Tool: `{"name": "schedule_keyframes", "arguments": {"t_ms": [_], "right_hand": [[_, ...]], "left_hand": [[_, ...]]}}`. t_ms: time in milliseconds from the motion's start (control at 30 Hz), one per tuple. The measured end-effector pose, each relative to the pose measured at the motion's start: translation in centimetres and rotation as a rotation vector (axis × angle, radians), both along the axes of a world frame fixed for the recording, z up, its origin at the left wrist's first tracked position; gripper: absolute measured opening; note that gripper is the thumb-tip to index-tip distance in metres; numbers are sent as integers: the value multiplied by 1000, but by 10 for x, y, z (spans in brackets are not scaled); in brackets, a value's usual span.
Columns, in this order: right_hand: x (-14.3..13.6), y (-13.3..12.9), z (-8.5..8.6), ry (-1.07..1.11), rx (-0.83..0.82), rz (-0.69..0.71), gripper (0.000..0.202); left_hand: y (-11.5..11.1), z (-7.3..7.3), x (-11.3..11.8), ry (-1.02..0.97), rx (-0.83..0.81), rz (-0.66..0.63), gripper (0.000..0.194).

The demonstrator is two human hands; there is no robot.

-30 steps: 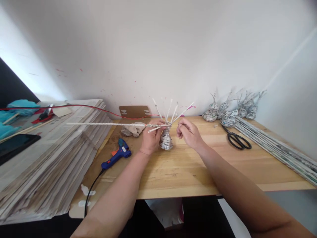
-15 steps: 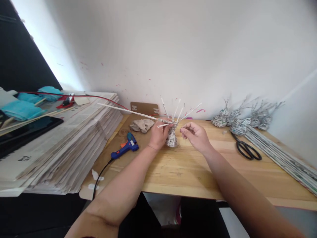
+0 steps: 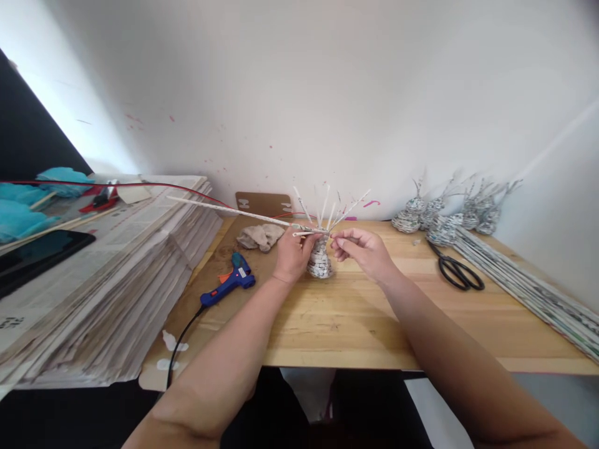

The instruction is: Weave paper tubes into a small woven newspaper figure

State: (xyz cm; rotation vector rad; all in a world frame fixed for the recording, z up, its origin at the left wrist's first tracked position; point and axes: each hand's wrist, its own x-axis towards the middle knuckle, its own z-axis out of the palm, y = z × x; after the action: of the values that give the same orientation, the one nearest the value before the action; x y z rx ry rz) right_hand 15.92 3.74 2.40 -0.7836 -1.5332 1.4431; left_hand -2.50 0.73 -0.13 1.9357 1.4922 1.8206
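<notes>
A small woven piece [image 3: 320,263] made of rolled newspaper stands on the wooden table [image 3: 355,318], with several thin paper spokes [image 3: 327,209] fanning up from its top. My left hand [image 3: 292,254] grips its left side near the top. A long paper tube [image 3: 229,211] runs from the piece out to the left, over the newspaper stack. My right hand [image 3: 362,248] pinches a spoke or tube end close to the top right of the piece.
A blue glue gun [image 3: 229,284] with a black cord lies left of my hands, a crumpled cloth [image 3: 261,236] behind it. Black scissors [image 3: 455,270], finished woven pieces [image 3: 444,218] and a bundle of paper tubes [image 3: 528,287] sit at right. A tall newspaper stack [image 3: 93,280] fills the left.
My right hand has moved in closer to the top of the woven piece. The long tube's far end has tilted upward. The view shifted slightly.
</notes>
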Motion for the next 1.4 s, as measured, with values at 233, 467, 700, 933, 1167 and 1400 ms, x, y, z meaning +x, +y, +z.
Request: {"name": "schedule_keyframes", "arguments": {"t_ms": [233, 467, 700, 933, 1167, 1400], "right_hand": [[1, 0, 3, -35, 54, -63, 27], [3, 5, 3, -84, 22, -91, 29], [8, 8, 1, -138, 42, -123, 41], [5, 7, -2, -14, 113, -108, 46], [-3, 1, -14, -192, 275, -71, 35], [0, 2, -11, -282, 403, -95, 23]], "left_hand": [[-1, 2, -2, 12, 32, 0, 6], [-1, 2, -1, 38, 22, -14, 9], [0, -1, -3, 79, 55, -11, 11], [-2, -2, -5, 160, 36, 6, 14], [-9, 4, 3, 158, 20, -85, 15], [-8, 4, 7, 103, 17, -194, 15]]}}
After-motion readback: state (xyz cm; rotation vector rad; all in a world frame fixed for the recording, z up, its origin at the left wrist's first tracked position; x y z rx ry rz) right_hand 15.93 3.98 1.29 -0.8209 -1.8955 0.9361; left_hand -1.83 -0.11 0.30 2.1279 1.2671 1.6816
